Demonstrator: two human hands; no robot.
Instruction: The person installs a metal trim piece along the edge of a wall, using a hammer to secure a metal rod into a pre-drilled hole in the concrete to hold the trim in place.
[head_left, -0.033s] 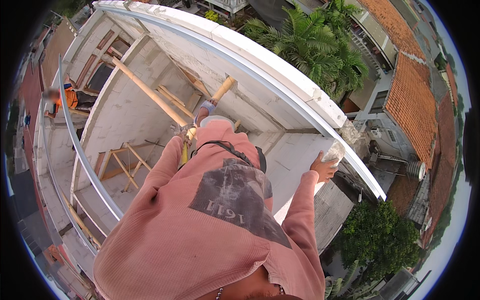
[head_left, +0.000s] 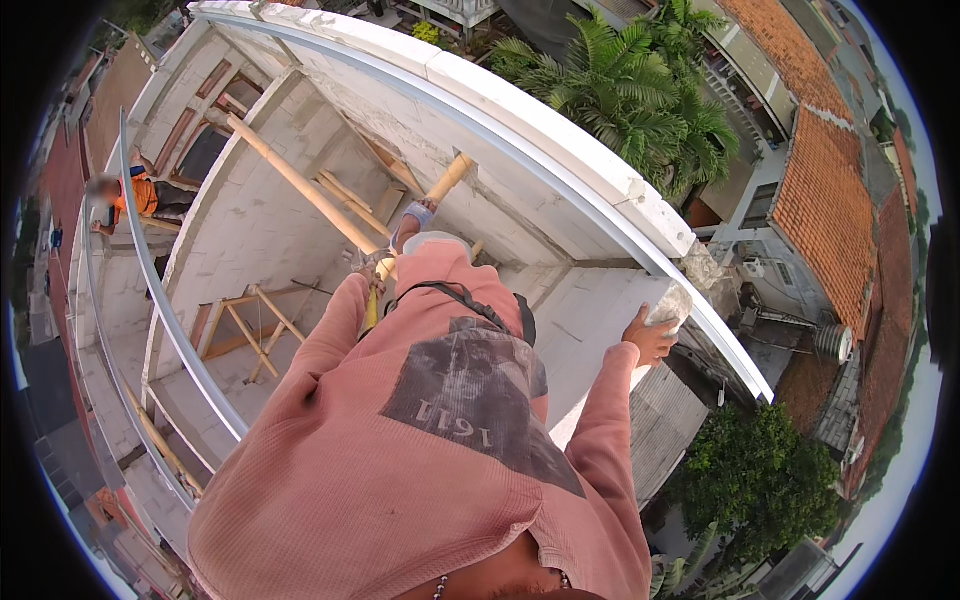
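Observation:
I look down my pink sweatshirt (head_left: 420,440) from high on a building. My left hand (head_left: 368,262) is closed around a bamboo pole (head_left: 300,185) that slants across the unplastered block wall (head_left: 250,230); a yellow strip hangs just below the hand. My right hand (head_left: 650,338) reaches out to the right and grips a pale grey lump (head_left: 674,304) at the rim of the white parapet (head_left: 560,130). A foot with a bluish band (head_left: 412,218) rests by a second bamboo pole (head_left: 448,178).
A grey metal rail (head_left: 165,320) curves along the left. Wooden trestles (head_left: 245,320) stand on a ledge below. A person in orange (head_left: 135,195) sits far left. Palm trees (head_left: 620,100), tiled roofs (head_left: 830,200) and a leafy tree (head_left: 760,480) lie far below on the right.

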